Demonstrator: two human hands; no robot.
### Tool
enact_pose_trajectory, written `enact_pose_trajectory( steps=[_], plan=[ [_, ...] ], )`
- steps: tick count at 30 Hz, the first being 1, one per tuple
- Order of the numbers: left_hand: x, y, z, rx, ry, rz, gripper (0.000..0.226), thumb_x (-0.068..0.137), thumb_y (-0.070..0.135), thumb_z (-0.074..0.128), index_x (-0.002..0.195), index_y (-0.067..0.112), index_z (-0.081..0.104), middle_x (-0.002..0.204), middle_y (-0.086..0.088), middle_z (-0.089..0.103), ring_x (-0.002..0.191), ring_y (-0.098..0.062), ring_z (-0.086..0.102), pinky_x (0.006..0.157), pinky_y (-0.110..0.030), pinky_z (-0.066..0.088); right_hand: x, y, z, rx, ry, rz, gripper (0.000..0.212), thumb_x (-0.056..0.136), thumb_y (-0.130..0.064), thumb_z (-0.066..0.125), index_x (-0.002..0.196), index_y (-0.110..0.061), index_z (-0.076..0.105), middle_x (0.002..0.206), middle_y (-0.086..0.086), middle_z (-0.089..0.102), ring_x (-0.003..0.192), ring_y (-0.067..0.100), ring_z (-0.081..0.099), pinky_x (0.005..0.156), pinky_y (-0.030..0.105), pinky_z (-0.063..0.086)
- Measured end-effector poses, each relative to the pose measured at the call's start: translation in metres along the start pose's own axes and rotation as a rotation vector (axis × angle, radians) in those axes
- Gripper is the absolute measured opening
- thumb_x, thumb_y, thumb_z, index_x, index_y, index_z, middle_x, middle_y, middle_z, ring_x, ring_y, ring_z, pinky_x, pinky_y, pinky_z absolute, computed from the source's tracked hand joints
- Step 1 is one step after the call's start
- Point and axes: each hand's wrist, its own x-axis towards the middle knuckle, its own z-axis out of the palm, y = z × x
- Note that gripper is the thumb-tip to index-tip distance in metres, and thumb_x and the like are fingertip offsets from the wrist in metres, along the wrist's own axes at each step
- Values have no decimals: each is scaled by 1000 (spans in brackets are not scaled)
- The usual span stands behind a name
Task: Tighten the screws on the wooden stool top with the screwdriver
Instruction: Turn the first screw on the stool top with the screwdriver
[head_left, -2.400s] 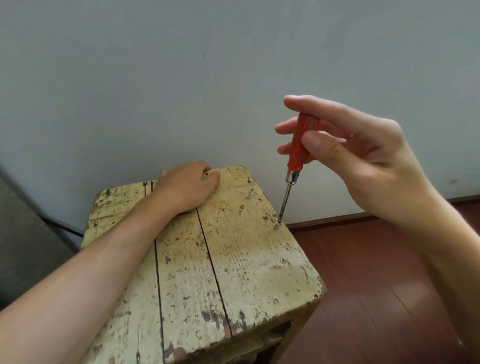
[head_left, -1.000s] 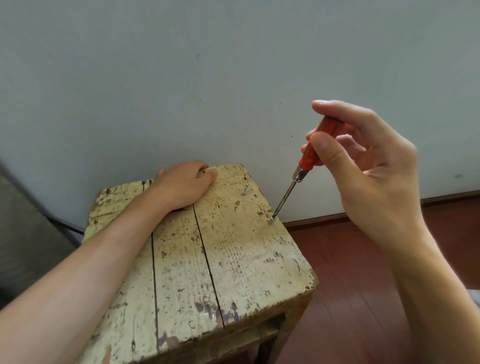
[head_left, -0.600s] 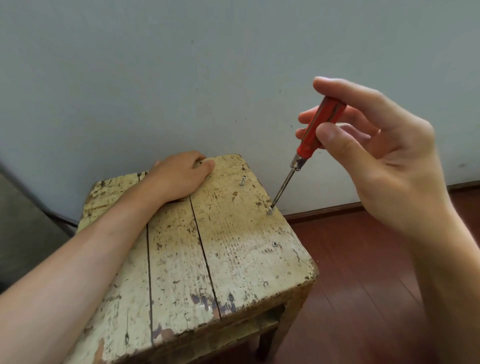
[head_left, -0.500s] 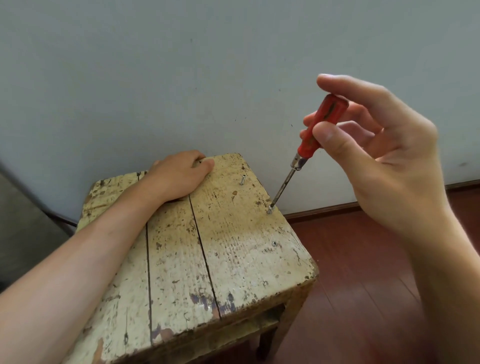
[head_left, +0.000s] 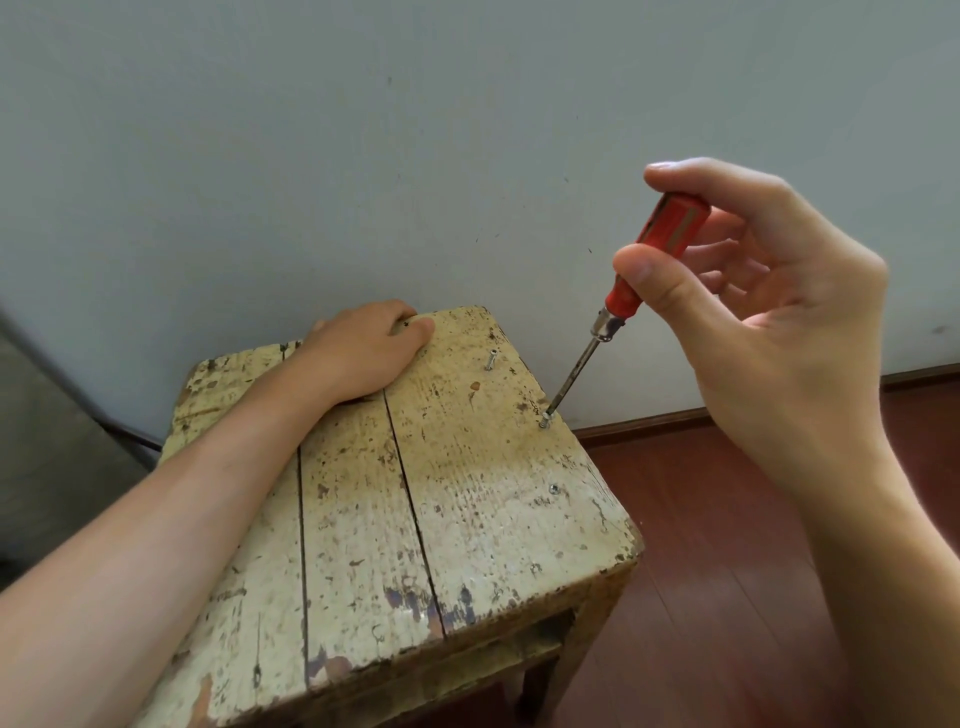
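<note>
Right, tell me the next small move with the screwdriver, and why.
Probably twist the screwdriver clockwise while pressing down: its tip sits on the screw at the right edge of the stool top, and the screw's head stands proud of the wood. The right hand pinches the red handle; the left hand holds the far edge.

Screwdriver (head_left: 621, 300) on screw (head_left: 545, 419), stool top (head_left: 467, 499) right.

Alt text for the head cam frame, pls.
A right hand holds a red-handled screwdriver, tilted, tip on a screw near the right edge of a worn wooden stool top. The left hand grips the top's far edge.
</note>
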Motion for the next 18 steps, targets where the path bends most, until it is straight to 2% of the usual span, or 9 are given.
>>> enact_pose_trajectory(
  steps=[3, 6, 12, 14, 16, 18],
  plan=[
    [0, 0, 0, 0, 3, 2, 49, 103, 56, 34, 135, 27, 56, 136, 4, 60, 126, -24, 53, 111, -51, 36, 1, 4, -6, 21, -93, -5, 40, 105, -18, 71, 143, -21, 62, 115, -5, 75, 107, 24, 77, 91, 42, 62],
    [1, 0, 0, -1, 4, 2, 49, 103, 56, 34, 136, 27, 56, 136, 3, 60, 127, -23, 53, 112, -51, 36, 2, 6, -13, 130, -207, 6, 45, 108, -3, 59, 151, -15, 54, 126, 8, 74, 120, 23, 74, 101, 35, 59],
    [0, 1, 0, 5, 10, 3, 47, 103, 55, 34, 133, 27, 57, 135, 4, 61, 126, -23, 53, 112, -50, 36, 3, 4, -14, 168, -231, -10, 42, 107, -4, 62, 146, -15, 56, 121, 17, 72, 115, 27, 75, 97, 31, 57],
    [0, 1, 0, -4, 12, 5, 46, 103, 55, 35, 133, 27, 58, 133, 4, 62, 125, -23, 54, 112, -50, 36, 2, 3, -12, 148, -209, -25, 42, 106, -6, 65, 145, -18, 57, 116, 11, 73, 110, 26, 76, 95, 35, 60],
    [-1, 2, -1, -6, 13, 5, 46, 103, 54, 35, 132, 27, 58, 132, 4, 62, 124, -24, 54, 111, -50, 36, 1, 2, -9, 107, -166, -43, 39, 105, -10, 69, 140, -23, 60, 110, -3, 73, 101, 23, 78, 91, 39, 62],
    [-2, 2, -1, -4, 13, 2, 46, 103, 55, 35, 132, 27, 58, 132, 4, 62, 124, -23, 54, 111, -50, 36, -1, 1, -4, 50, -103, -60, 35, 103, -16, 73, 134, -29, 63, 106, -15, 72, 95, 16, 77, 85, 32, 59]
  ],
)
